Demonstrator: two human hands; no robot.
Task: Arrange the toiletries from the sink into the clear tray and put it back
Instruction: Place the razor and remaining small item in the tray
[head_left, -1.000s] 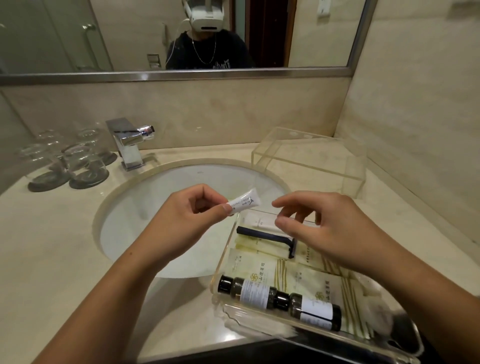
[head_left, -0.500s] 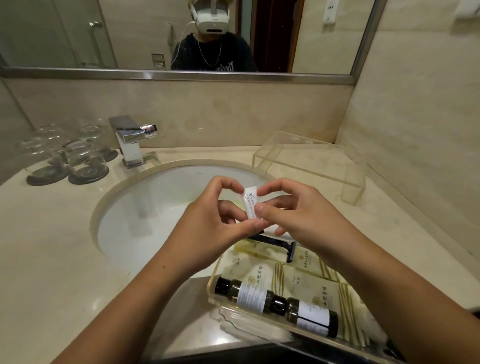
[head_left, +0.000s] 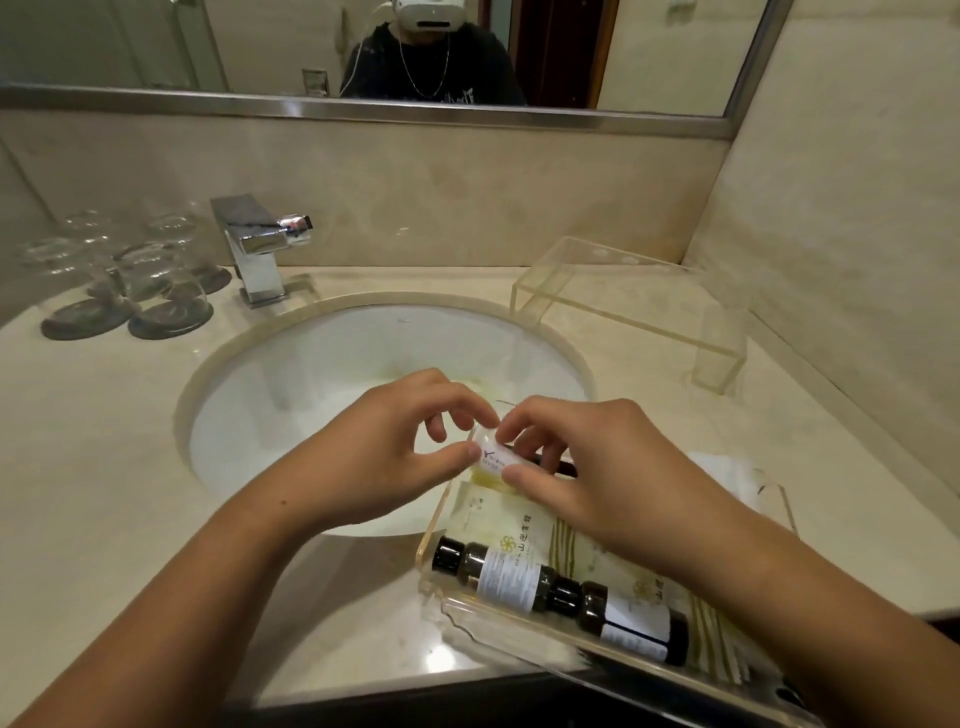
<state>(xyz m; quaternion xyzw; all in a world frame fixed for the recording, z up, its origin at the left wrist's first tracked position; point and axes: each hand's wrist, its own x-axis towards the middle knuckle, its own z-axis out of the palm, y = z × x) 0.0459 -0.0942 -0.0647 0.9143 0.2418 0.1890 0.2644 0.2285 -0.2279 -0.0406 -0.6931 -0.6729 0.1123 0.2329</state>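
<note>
Four upturned glasses (head_left: 124, 270) stand on dark coasters at the far left of the table (head_left: 78, 467), beside one chrome tap (head_left: 257, 249) behind the round sink (head_left: 322, 374). Over the sink's right edge my left hand (head_left: 384, 447) and my right hand (head_left: 587, 467) meet on one small white tube (head_left: 496, 460): the left thumb and forefinger pinch its left end, and the fingers (head_left: 519, 475) of my right hand close on its right end. The tube carries a dark mark and fine print too small to read. It is held just above the far end of the clear tray (head_left: 441, 597), which sits at the table's front edge. In the tray lie two dark bottles (head_left: 561, 592) end to end with white labels, illegible here, on cream sachets (head_left: 519, 535) printed with a flower emblem and Chinese characters I cannot make out; their number cannot be told. A black handle (head_left: 558, 465) shows under my right hand. One clear acrylic stand (head_left: 623, 312) sits at the right rear, by the wall.
</note>
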